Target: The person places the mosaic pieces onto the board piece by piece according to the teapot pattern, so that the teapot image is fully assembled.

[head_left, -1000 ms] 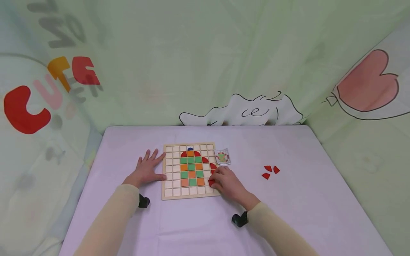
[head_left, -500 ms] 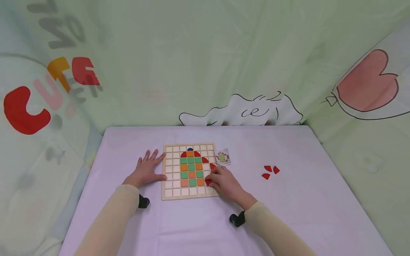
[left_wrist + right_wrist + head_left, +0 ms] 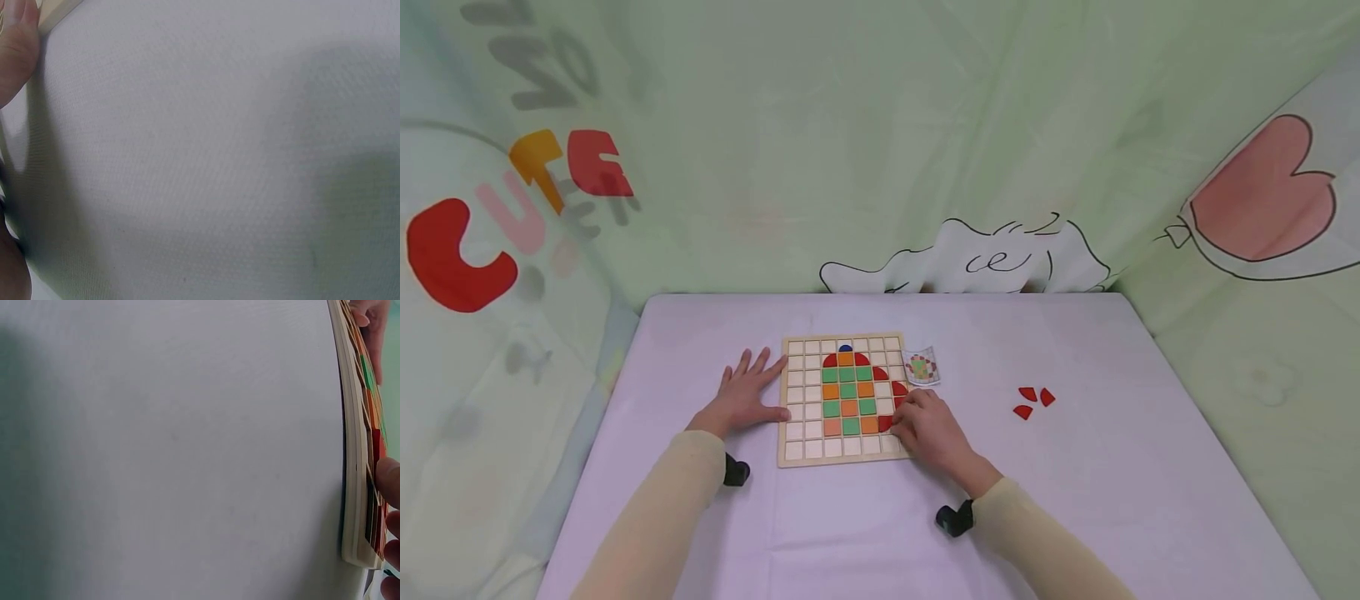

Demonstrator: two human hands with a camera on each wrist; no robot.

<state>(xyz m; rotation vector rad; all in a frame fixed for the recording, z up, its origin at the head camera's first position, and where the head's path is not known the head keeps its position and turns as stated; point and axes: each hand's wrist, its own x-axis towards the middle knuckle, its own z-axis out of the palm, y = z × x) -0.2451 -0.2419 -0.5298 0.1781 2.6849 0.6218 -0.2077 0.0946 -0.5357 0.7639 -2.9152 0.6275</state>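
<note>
A wooden grid board (image 3: 805, 460) lies on the table, with green, orange and red tiles set in its squares and a small blue piece (image 3: 846, 348) at the top. My left hand (image 3: 739, 398) is spread flat at the board's left edge, thumb and fingertips touching the frame. My right hand (image 3: 932, 427) bends over the right side, thumb and fingertips at a red quarter-circle tile (image 3: 885, 423) in the second row from the bottom. In the right wrist view the thumb (image 3: 389, 475) touches that red tile (image 3: 378, 444). The hand covers some of the board's lower right squares.
Several loose red quarter-circle tiles (image 3: 1023, 412) lie on the table to the right. A small printed pattern card (image 3: 922, 367) sits against the board's upper right edge. The table (image 3: 842, 533) has a pale cloth, with printed curtains (image 3: 775, 167) behind it.
My right hand moved the red tile left into the square beside the orange one, then shifted slightly right, showing more of the tile. My left hand stayed in place.
</note>
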